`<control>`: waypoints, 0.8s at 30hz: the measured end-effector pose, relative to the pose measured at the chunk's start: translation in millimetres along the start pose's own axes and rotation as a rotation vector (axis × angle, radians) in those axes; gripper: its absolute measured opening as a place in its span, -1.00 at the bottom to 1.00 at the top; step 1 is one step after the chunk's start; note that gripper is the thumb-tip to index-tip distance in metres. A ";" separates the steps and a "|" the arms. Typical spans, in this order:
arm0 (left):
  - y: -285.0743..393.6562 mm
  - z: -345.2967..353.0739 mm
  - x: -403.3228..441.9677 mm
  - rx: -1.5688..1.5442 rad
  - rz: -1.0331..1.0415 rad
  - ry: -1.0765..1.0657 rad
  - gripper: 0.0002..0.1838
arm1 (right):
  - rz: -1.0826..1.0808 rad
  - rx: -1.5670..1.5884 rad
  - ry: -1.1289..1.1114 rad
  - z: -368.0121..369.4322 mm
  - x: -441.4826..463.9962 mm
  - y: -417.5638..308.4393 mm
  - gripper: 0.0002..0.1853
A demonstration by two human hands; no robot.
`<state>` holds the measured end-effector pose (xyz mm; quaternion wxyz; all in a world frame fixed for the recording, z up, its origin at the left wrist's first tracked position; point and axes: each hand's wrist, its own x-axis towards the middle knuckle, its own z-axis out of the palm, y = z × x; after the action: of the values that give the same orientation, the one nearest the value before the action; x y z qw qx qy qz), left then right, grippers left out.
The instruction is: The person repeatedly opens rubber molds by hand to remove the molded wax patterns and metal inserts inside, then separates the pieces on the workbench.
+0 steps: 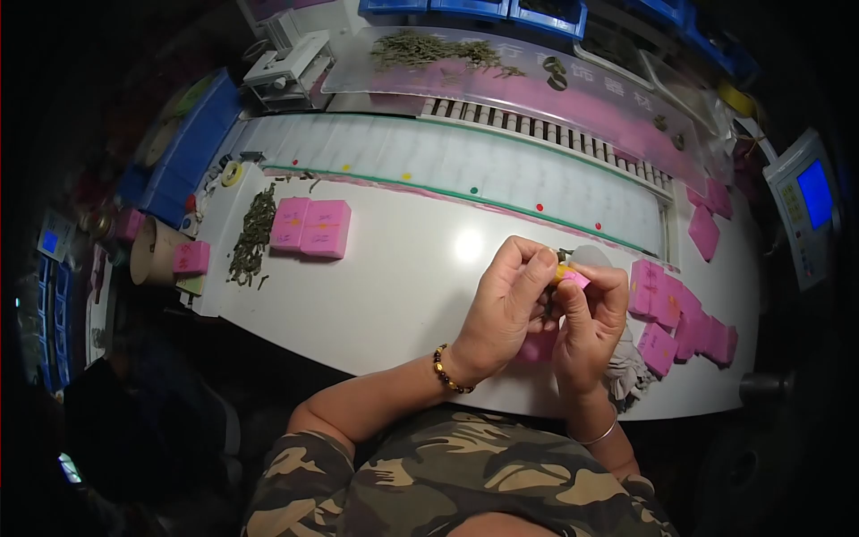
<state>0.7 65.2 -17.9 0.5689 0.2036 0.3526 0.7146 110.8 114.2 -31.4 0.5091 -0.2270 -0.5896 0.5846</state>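
Observation:
My left hand [503,309], with a beaded bracelet at the wrist, is closed, its thumb and fingertips pinching a small yellow and pink piece [571,277]. From the other side my right hand [586,336] grips the same piece between thumb and curled fingers. The piece is partly covered by the fingers, so its kind cannot be made out. A small dark bit [564,255] shows just above the left thumb. Behind the fingers lies a pale grey round shape [591,257]. Below the hands, part of a pink block [537,347] shows on the white table [394,295].
Marked pink blocks [324,229] stand at left beside a heap of dark green-brown pieces [253,234]. More pink blocks [658,294] and a crumpled whitish cloth [629,365] lie at right. A glass-topped strip [429,166] crosses the back; a blue-screened device [810,192] stands far right.

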 end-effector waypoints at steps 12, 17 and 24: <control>21.2 -33.5 16.0 0.081 0.021 -0.073 -0.69 | 0.370 0.534 0.046 -29.2 35.2 -38.1 -0.73; 28.3 -44.8 15.7 1.015 0.569 -0.259 -0.63 | 0.699 0.383 -0.204 -25.3 32.9 -29.6 -0.77; 38.2 -38.0 12.3 1.148 0.635 -0.306 -0.69 | 0.744 0.307 -0.212 -21.4 26.3 -19.0 -0.78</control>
<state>-54.5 62.7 -16.6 0.1765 0.6664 0.5149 0.5095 125.6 142.5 -9.5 0.2277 -0.2843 -0.4225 0.8300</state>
